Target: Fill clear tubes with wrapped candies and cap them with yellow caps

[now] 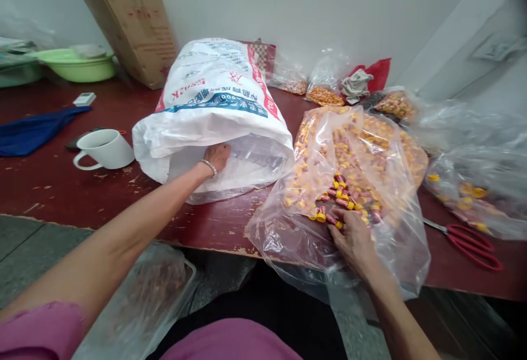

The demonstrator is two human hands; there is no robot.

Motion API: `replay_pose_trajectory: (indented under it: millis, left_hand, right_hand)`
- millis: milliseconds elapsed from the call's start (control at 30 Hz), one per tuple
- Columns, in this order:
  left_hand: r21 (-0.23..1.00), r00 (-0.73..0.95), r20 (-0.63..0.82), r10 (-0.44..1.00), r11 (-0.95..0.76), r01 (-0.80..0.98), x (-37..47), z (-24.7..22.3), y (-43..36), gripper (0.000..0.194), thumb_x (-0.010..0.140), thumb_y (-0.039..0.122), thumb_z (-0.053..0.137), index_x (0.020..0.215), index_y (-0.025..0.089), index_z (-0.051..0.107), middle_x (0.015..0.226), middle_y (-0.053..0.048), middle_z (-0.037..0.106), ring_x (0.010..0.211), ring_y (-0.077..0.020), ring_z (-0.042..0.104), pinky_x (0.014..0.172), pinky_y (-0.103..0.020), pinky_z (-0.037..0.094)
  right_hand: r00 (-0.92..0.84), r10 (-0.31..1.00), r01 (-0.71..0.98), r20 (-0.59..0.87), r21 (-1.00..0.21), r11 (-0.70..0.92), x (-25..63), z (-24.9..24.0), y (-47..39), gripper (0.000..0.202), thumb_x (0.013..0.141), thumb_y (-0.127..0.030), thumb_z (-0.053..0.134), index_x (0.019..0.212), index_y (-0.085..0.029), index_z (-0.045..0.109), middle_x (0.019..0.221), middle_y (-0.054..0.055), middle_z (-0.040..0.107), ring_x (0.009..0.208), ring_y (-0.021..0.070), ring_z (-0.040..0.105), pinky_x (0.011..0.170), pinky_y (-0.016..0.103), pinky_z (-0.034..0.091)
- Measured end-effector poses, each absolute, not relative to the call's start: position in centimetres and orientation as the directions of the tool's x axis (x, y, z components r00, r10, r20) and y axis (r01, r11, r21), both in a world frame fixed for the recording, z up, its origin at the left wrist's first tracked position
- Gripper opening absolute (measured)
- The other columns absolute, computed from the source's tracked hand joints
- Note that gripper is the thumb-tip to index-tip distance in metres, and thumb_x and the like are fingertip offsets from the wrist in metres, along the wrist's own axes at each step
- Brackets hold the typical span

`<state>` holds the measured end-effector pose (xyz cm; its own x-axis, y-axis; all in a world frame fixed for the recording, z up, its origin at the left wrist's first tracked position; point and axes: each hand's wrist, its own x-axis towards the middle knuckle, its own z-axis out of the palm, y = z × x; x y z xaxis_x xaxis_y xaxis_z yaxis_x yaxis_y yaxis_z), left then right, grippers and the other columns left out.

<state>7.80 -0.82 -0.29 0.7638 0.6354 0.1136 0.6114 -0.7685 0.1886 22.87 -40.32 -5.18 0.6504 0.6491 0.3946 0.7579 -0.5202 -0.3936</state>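
Observation:
A white woven sack [214, 85] with red and blue print lies on the table, its mouth facing me and a clear liner inside. My left hand [218, 155], a beaded bracelet at its wrist, is inside that mouth; its fingers are curled, and whatever they hold is hidden. To the right lies a large clear plastic bag [284, 239] full of small pieces with yellow caps and dark red printed bodies. At its opening, my right hand [354, 234] touches the loose capped pieces [341, 195], thumb and fingers apart.
A white mug [105, 148] and blue cloth [37, 129] lie left, near a green basin [78, 63] and cardboard box [142, 31]. Red-handled scissors [469, 242] lie right. Smaller filled bags [325, 83] line the wall. A plastic-covered container [144, 288] stands below the table edge.

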Motion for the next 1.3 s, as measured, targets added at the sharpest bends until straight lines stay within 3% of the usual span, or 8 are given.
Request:
replay_pose_trajectory:
  millis: [167, 367, 500, 600, 667, 833, 1133, 1300]
  left_hand:
    - [0.195, 0.763, 0.080, 0.641, -0.761, 0.619, 5.7, -0.9, -2.8, 0.050, 0.073, 0.015, 0.050, 0.122, 0.020, 0.052, 0.099, -0.011, 0.062, 0.097, -0.0260, 0.058, 0.084, -0.033, 0.042]
    - [0.330, 0.735, 0.050, 0.676, -0.706, 0.627, 2.2, -0.4, -3.6, 0.042, 0.066, 0.012, 0.055, 0.106, 0.022, 0.058, 0.080, -0.006, 0.062, 0.087, -0.0263, 0.060, 0.078, -0.033, 0.042]
    - [0.483, 0.693, 0.027, 0.720, -0.617, 0.622, -0.1, 1.4, -4.2, 0.038, 0.065, 0.013, 0.060, 0.101, 0.019, 0.052, 0.063, 0.001, 0.056, 0.070, -0.0220, 0.061, 0.070, -0.033, 0.046]
    - [0.778, 0.708, -0.021, 0.706, -0.433, 0.455, -2.0, 2.6, -7.7, 0.040, 0.073, 0.022, 0.061, 0.110, 0.019, 0.044, 0.071, 0.002, 0.058, 0.066, -0.0160, 0.062, 0.065, -0.031, 0.050]
    - [0.983, 0.776, -0.105, 0.622, -0.054, 0.176, -3.2, 3.0, -11.4, 0.044, 0.073, 0.023, 0.066, 0.112, 0.021, 0.044, 0.080, 0.001, 0.059, 0.068, -0.0137, 0.063, 0.066, -0.030, 0.052]
    - [0.826, 0.867, -0.273, 0.418, 0.563, -0.011, -4.8, 2.8, -19.9, 0.031, 0.071, 0.020, 0.073, 0.098, 0.018, 0.058, 0.083, -0.003, 0.064, 0.074, -0.0144, 0.065, 0.070, -0.029, 0.053]
    - [0.823, 0.951, -0.263, 0.161, 0.551, 0.134, -5.2, 1.7, -23.9, 0.022, 0.081, 0.034, 0.063, 0.085, 0.012, 0.066, 0.070, -0.005, 0.062, 0.061, -0.0131, 0.061, 0.060, -0.024, 0.046]
    - [0.773, 0.942, -0.280, 0.184, 0.625, 0.108, -4.7, 1.7, -24.4, 0.022, 0.080, 0.033, 0.065, 0.082, 0.011, 0.065, 0.068, -0.004, 0.060, 0.060, -0.0090, 0.055, 0.056, -0.019, 0.041]
  right_hand:
    - [0.685, 0.605, 0.728, 0.406, -0.408, -0.551, 22.2, -5.2, -40.7, 0.015, 0.075, -0.026, 0.052, 0.086, -0.019, 0.059, 0.084, 0.011, 0.061, 0.084, 0.0260, 0.056, 0.076, 0.043, 0.046]
    - [0.742, 0.536, 0.667, 0.402, -0.522, -0.532, 20.6, -3.5, -41.4, 0.025, 0.082, -0.035, 0.051, 0.095, -0.017, 0.061, 0.087, 0.009, 0.063, 0.076, 0.0213, 0.059, 0.069, 0.037, 0.049]
    - [0.800, 0.477, 0.562, 0.364, -0.734, -0.382, 16.7, -1.2, -41.1, 0.031, 0.084, -0.038, 0.053, 0.104, -0.017, 0.061, 0.085, 0.006, 0.064, 0.068, 0.0167, 0.060, 0.062, 0.032, 0.051]
    - [0.825, 0.484, 0.372, 0.291, -0.925, -0.078, 12.0, 0.6, -39.6, 0.030, 0.081, -0.037, 0.061, 0.107, -0.021, 0.058, 0.095, 0.007, 0.065, 0.081, 0.0175, 0.063, 0.069, 0.031, 0.053]
    - [0.792, 0.545, 0.292, 0.274, -0.955, 0.056, 9.0, 1.3, -38.3, 0.026, 0.082, -0.033, 0.061, 0.105, -0.022, 0.057, 0.097, 0.006, 0.065, 0.084, 0.0169, 0.064, 0.073, 0.030, 0.054]
    - [0.665, 0.667, 0.397, 0.335, -0.915, 0.064, 5.3, 1.8, -36.0, 0.019, 0.085, -0.025, 0.057, 0.104, -0.022, 0.054, 0.088, 0.003, 0.063, 0.073, 0.0135, 0.061, 0.067, 0.027, 0.053]
    - [0.503, 0.793, 0.554, 0.343, -0.832, 0.008, 6.1, 2.9, -36.6, 0.028, 0.088, -0.030, 0.054, 0.113, -0.023, 0.046, 0.115, 0.009, 0.061, 0.102, 0.0183, 0.061, 0.082, 0.032, 0.052]
    - [0.354, 0.792, 0.764, 0.497, -0.643, 0.062, 5.9, 1.4, -36.3, 0.080, 0.052, -0.037, 0.086, 0.116, -0.021, 0.040, 0.123, 0.014, 0.049, 0.116, 0.0289, 0.049, 0.094, 0.044, 0.045]
